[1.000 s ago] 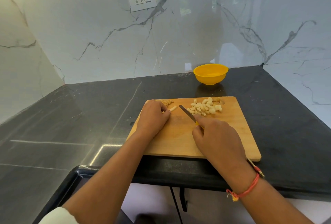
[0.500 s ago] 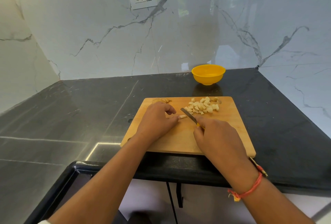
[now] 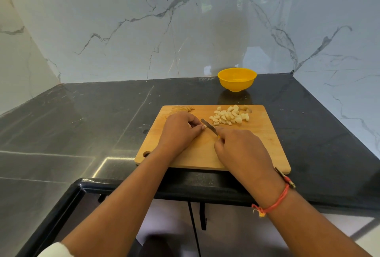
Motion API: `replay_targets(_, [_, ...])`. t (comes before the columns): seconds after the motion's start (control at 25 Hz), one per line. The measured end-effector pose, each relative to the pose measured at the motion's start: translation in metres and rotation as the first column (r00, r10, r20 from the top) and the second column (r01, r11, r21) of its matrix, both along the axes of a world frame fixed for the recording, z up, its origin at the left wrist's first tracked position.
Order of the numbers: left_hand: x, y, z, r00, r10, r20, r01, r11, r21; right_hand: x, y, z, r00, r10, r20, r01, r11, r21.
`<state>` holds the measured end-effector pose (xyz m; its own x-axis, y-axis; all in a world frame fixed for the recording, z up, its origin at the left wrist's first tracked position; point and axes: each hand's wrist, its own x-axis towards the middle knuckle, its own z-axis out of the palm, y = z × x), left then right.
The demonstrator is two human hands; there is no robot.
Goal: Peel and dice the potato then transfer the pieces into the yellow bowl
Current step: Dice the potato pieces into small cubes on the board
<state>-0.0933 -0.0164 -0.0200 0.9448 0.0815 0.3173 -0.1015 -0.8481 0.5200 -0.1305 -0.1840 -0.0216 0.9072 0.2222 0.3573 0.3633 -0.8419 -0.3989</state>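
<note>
Since a second ago the left hand (image 3: pixel 180 128) has pinched a potato strip (image 3: pixel 204 126) at board (image 3: pixel 267 133) centre, right hand (image 3: pixel 240 149) clenching the knife (image 3: pixel 208 126); fingertips should stay curled, dice (image 3: pixel 230 115) at 1 o'clock.

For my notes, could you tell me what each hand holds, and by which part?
Right hand: steel-bladed knife, gripped by its hidden handle. Left hand: pale potato strip, fingertips pinching its end.
</note>
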Motion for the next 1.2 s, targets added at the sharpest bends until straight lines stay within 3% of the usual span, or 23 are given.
replay_targets(0.36, [-0.002, -0.004, -0.005, 0.999, 0.027, 0.036, -0.025, 0.999, -0.029, -0.022, -0.019, 0.007, 0.997, 0.016, -0.081, -0.025, 0.993, -0.116])
replay_targets(0.72, [-0.012, 0.002, -0.002, 0.999, -0.014, 0.031, 0.016, 0.999, -0.05, -0.024, -0.011, 0.012, 0.998, 0.006, 0.059, -0.002, 0.998, -0.057])
replay_targets(0.88, [-0.016, 0.004, -0.001, 0.999, 0.004, 0.042, 0.002, 0.989, -0.145, -0.015, 0.004, 0.008, 1.0, 0.013, 0.018, -0.012, 0.998, -0.056])
replay_targets(1.2, [-0.015, 0.002, -0.004, 0.997, 0.041, 0.069, -0.027, 0.981, -0.193, -0.03, -0.01, 0.009, 0.996, 0.042, -0.074, -0.052, 0.989, -0.14])
